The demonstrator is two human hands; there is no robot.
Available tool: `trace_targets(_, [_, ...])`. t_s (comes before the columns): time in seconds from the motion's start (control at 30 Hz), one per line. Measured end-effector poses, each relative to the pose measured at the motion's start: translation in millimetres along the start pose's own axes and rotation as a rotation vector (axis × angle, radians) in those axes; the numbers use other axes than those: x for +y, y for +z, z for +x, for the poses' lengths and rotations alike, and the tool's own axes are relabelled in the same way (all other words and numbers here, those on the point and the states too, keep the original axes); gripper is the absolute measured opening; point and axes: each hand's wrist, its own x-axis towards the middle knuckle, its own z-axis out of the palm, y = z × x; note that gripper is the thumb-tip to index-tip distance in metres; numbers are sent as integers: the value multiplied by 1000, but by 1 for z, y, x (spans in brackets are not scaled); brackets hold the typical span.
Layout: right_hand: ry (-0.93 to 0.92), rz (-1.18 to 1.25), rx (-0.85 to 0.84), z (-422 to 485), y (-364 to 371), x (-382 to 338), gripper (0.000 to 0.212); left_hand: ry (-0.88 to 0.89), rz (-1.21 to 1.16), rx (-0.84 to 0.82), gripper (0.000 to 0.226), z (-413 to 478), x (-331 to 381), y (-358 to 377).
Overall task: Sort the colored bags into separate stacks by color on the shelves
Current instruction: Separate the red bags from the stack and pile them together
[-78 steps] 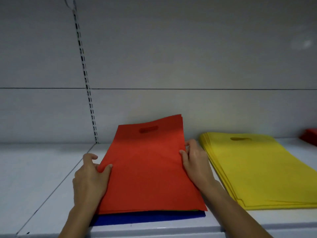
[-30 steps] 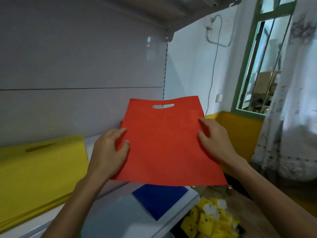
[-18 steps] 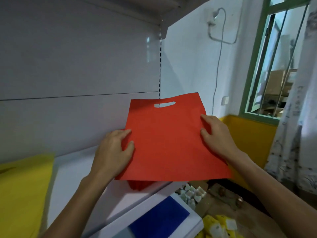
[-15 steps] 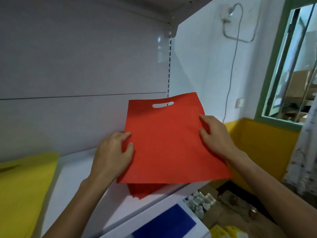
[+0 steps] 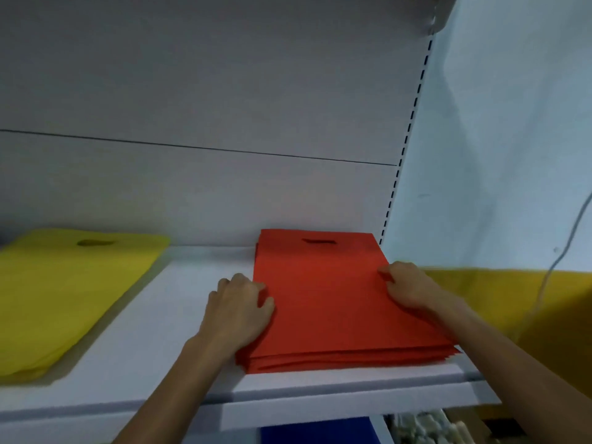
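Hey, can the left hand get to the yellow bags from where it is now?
Probably yes: only bare shelf lies between the left hand and the yellow stack; it would first have to release the left edge of the red stack, which it grips.

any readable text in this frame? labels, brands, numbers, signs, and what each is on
No text can be read in this frame.
The red bags, yellow bags, white shelf and grey back panel are plain and show no print.
The blue bag below the shelf shows no marking.
The small pale items at the bottom right are too blurred to tell whether they carry text.
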Motion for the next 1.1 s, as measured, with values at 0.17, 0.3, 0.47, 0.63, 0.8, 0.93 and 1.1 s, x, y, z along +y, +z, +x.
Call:
trace_targets(0.17, [19,7,118,-3,-16,-17,29,-29,-161,135,37,-5,-12,-13])
trace_targets(0.3, [-146,166,297,-15,-37,-82,41,3,-190,231,37,-19,-56,-43])
trace_targets(0.47, [-361,324,369,-32,-39,-209,47,-69,-129,327,38,-63,-154,-99])
trace_targets(0.63, [-520,453,352,-57,-27,-352,47,-146,-97,349,33,-127,-262,-157])
trace_targets(0.8, [-654,525,330,-85,-6,-474,45,-224,-58,384,32,-184,-353,-196])
trace_targets(0.93, [-726,503,308,-94,-3,-543,44,-277,-62,414,32,-203,-403,-219])
trace_targets(1.1, [-783,491,302,-80,-3,-599,43,-330,-75,460,32,-194,-452,-227])
